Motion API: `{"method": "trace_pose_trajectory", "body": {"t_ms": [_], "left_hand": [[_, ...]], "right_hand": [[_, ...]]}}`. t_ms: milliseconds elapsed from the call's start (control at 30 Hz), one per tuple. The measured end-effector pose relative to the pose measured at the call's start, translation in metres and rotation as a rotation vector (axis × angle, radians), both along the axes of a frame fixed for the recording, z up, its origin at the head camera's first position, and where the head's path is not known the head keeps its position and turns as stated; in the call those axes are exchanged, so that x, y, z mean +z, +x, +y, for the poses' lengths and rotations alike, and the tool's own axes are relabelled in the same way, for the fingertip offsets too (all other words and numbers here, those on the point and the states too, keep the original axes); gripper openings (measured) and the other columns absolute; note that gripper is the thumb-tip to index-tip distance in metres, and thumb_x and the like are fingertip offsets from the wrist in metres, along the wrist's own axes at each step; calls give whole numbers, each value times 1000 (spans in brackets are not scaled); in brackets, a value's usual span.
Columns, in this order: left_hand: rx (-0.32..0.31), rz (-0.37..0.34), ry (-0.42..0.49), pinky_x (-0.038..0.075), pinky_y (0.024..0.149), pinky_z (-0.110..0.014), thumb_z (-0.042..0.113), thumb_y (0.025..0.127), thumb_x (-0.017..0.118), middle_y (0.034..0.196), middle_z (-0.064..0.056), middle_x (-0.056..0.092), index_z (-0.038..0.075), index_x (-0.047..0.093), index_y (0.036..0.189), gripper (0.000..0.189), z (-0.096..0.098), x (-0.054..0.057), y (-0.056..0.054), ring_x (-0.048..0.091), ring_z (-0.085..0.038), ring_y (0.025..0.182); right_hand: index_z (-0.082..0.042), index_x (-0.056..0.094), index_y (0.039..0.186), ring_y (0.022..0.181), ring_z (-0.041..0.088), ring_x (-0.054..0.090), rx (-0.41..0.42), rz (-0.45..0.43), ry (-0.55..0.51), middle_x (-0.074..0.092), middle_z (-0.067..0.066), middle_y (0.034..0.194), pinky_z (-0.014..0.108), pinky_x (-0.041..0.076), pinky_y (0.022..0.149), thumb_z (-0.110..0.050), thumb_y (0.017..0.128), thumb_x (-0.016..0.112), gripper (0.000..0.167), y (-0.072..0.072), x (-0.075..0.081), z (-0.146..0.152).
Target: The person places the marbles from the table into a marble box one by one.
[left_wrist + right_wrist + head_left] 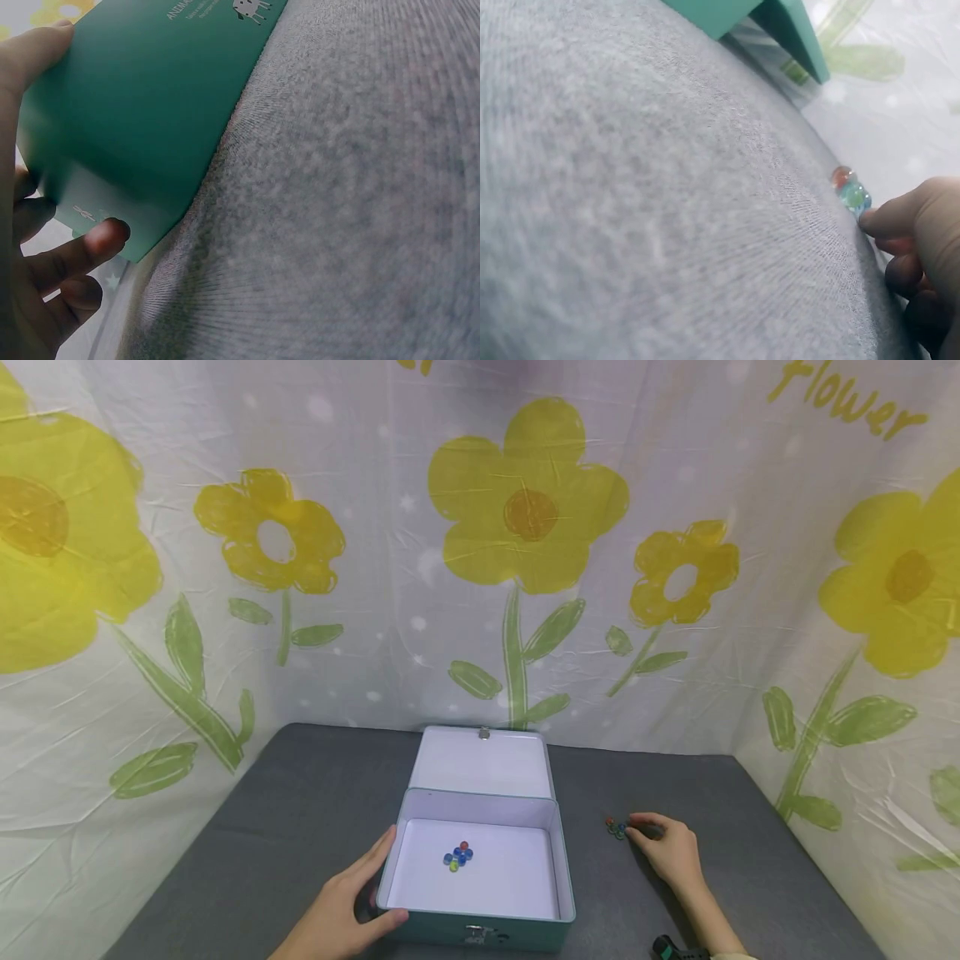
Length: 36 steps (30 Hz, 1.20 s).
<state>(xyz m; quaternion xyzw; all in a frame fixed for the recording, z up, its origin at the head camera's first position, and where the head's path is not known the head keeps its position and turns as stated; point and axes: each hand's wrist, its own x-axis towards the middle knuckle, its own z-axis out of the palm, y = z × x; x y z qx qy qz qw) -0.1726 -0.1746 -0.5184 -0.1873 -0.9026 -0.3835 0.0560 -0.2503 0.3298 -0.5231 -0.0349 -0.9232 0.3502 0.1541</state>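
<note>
An open green tin box (480, 928) with a white inside stands on the table before me. My left hand (341, 893) holds its near left corner, thumb on the front rim and fingers along the left side. In the left wrist view, fingertips (109, 236) lie against the green wall. Several glass marbles (459, 857), blue, red and yellow-green, lie inside, left of the middle. To the right of the box, my right hand (670, 852) has thumb and forefinger right at a small cluster of marbles (853, 193); I cannot tell whether one is pinched.
The box's lid (482, 762) is tipped back behind it, a metal clasp (484, 734) at its far edge. Beneath is a dark grey cloth-covered table (322, 793). A curtain (375, 668) printed with yellow flowers closes off the back and both sides.
</note>
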Motion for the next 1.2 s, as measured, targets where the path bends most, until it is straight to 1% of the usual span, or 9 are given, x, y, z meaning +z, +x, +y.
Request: {"method": "trace_pose_trajectory", "body": {"t_ms": [100,233,333,433,533,600,767,1067,1200], "left_hand": [[1,14,2,51,109,-59,49,88,85,170,-1,37,15,36,167,98,0,0,1,45,-34,149],[5,27,-3,51,108,-60,48,88,85,169,-2,38,17,36,167,98,1,0,2,46,-34,149],[6,29,-1,51,108,-59,47,88,86,169,-2,38,18,36,167,98,0,-1,2,46,-33,148],[7,39,-1,52,108,-57,47,88,86,169,-1,39,18,36,167,98,0,-1,3,46,-32,148],[9,46,-7,52,109,-56,48,87,86,169,0,39,17,37,167,98,-1,-1,3,46,-31,148],[14,45,-23,52,109,-56,50,87,86,169,1,39,18,37,167,98,-1,-1,4,47,-31,148],[0,44,-22,52,109,-56,51,88,85,169,0,38,21,35,168,99,-2,0,4,46,-30,148],[21,64,-23,52,107,-58,57,88,83,169,-4,39,23,34,168,100,-1,-2,2,45,-29,149],[8,52,-18,52,108,-56,52,88,84,170,-2,38,23,32,168,100,-1,-2,2,46,-30,149]], "right_hand": [[-1,80,115,50,15,59,9,2,0,77,23,116,25,43,49,-10,92,82,25,0,-1,0],[-4,82,111,81,32,76,20,36,35,79,19,113,38,59,67,-11,91,84,22,0,-4,-2],[-7,83,109,103,38,75,28,67,65,80,16,110,48,62,81,-11,90,85,20,0,-8,-3],[-7,83,108,80,31,75,41,79,52,80,16,109,37,59,65,-10,90,85,19,0,-11,-4],[-6,83,108,48,14,56,59,74,20,80,17,107,24,43,48,-10,90,85,18,1,-15,-5],[-5,83,107,42,5,41,65,68,-4,80,18,107,22,36,44,-9,90,85,18,3,-17,-5],[-5,83,105,45,-5,43,35,87,-15,80,18,106,21,39,43,-10,90,85,16,5,-17,-4],[-5,82,111,42,3,36,-6,81,-76,77,25,117,24,32,43,-15,94,82,20,4,0,-4],[-7,83,112,39,4,28,-20,63,-96,80,20,92,22,28,40,-18,94,83,21,4,4,-4]]}}
